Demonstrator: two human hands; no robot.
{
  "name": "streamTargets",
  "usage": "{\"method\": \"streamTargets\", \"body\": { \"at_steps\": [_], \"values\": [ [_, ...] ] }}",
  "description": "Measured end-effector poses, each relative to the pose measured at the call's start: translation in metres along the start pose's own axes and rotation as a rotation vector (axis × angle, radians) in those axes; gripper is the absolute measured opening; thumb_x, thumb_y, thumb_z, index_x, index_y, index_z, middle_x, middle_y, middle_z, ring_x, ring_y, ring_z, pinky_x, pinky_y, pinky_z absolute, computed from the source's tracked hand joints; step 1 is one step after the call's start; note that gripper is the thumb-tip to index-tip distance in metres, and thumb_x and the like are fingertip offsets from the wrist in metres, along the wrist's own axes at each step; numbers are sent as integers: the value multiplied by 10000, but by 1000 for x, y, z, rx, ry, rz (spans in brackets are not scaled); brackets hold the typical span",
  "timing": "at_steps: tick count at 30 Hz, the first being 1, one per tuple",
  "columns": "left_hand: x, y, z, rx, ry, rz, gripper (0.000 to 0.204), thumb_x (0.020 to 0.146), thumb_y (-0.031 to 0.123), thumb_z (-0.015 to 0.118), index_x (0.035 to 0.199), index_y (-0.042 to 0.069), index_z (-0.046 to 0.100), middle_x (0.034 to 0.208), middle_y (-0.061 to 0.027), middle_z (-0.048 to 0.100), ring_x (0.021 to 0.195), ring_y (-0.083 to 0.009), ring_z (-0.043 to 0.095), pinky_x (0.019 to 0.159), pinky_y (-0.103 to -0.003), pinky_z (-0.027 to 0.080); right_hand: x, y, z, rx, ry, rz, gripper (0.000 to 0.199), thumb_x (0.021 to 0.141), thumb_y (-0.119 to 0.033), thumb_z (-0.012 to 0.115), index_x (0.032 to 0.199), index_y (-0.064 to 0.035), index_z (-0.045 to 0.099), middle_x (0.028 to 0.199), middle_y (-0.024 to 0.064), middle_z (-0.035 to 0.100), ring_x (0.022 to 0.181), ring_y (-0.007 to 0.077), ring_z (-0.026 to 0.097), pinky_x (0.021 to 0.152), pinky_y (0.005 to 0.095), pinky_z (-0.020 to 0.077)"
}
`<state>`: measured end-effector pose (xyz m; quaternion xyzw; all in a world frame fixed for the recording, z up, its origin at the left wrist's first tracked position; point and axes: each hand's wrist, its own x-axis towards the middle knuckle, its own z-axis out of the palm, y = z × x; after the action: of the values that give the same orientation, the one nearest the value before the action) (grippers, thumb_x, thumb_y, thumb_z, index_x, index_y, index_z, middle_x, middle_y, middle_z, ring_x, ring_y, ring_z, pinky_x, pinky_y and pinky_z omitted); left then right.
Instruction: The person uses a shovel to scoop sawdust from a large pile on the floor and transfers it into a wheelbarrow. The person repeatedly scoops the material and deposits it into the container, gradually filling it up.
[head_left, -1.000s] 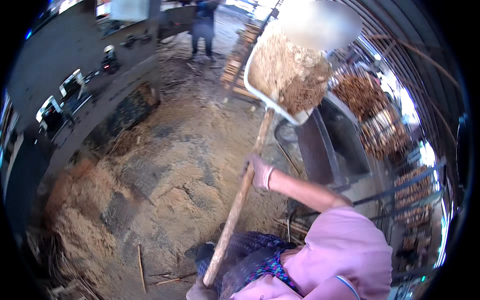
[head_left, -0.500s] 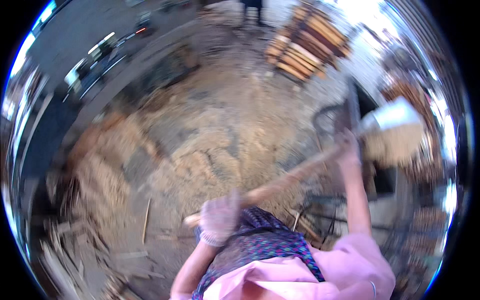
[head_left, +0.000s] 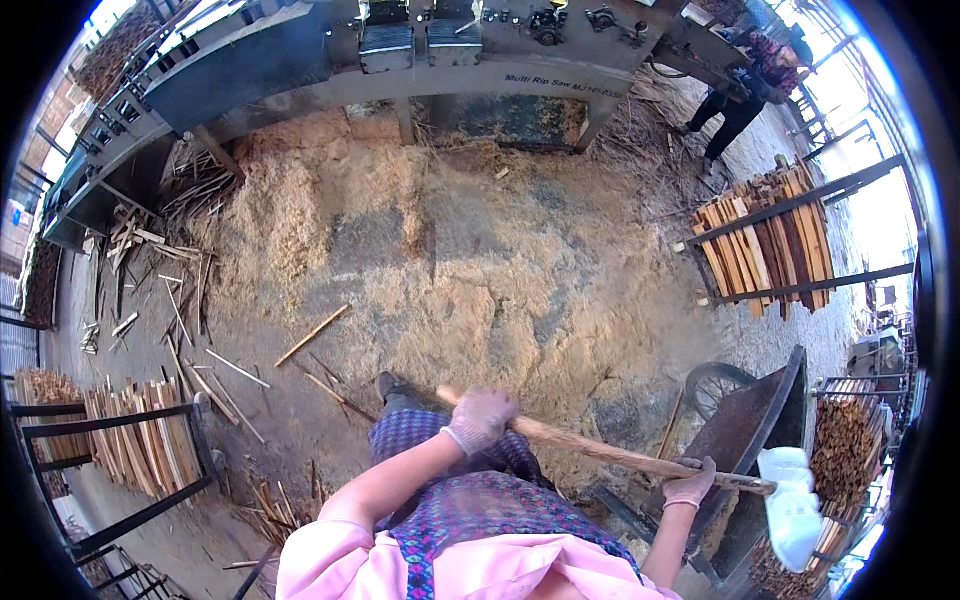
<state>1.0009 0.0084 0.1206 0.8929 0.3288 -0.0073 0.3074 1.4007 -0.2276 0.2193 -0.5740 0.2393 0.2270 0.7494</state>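
Observation:
A shovel with a long wooden handle point(head_left: 600, 450) and a white scoop blade point(head_left: 790, 510) lies across in front of me. My left hand point(head_left: 482, 418), in a pale knit glove, is closed round the handle near its rear end. Closer to the blade, my right hand point(head_left: 690, 482), gloved too, grips the same handle. The blade hangs at the right, over or beside a dark metal wheelbarrow point(head_left: 735, 440); I cannot tell which exactly. No sawdust shows on the visible face of the blade. Loose tan sawdust point(head_left: 470, 300) covers the floor ahead.
A long grey saw machine point(head_left: 450, 95) spans the far side. Stacked boards point(head_left: 770, 240) in a black rack stand at right, with more boards point(head_left: 145, 435) at left. Loose wood strips point(head_left: 240, 370) litter the left floor. Another person point(head_left: 750, 85) stands far right.
The view has swung to the right. Tan sawdust showed by the shovel blade before; now the blade shows bare white and sits lower. Both hands have kept hold of the handle.

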Motion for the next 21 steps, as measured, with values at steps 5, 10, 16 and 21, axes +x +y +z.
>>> {"method": "streamTargets", "body": {
  "at_steps": [5, 10, 16, 21],
  "values": [
    [-48, -85, 36, -138, -281, -27, 210, 839, 256, 667, 1019, 152, 695, 981, -115, 719, 998, -331, 699, 799, -476, 543, -88, 59, 52, -62, -278, -71, 256, 886, -233, 650, 732, -169, 455, 646, -27, 489, 580, 154, 491, 671, 387, 505],
    [-147, -212, 19, -212, -120, -238, 209, 844, 277, 646, 1017, 176, 706, 929, -129, 741, 887, -350, 719, 781, -478, 553, -171, 183, 147, -174, -559, 219, 171, 865, -167, 649, 764, -142, 513, 687, 16, 534, 679, 199, 545, 797, 449, 517],
    [-336, -348, -61, -41, -62, -657, 169, 854, 229, 608, 970, 162, 710, 892, -104, 749, 844, -308, 740, 733, -454, 562, -231, 427, 251, -493, -361, 489, 126, 866, -199, 634, 846, -118, 540, 805, 88, 569, 792, 296, 564, 821, 497, 488],
    [-477, -401, -147, 288, 246, -905, 93, 774, 182, 674, 861, 172, 640, 739, -77, 675, 727, -306, 679, 696, -474, 475, -317, 619, 308, -565, -545, 928, 138, 879, -187, 634, 855, -79, 551, 827, 117, 583, 806, 306, 585, 798, 488, 512]
  ]
}}
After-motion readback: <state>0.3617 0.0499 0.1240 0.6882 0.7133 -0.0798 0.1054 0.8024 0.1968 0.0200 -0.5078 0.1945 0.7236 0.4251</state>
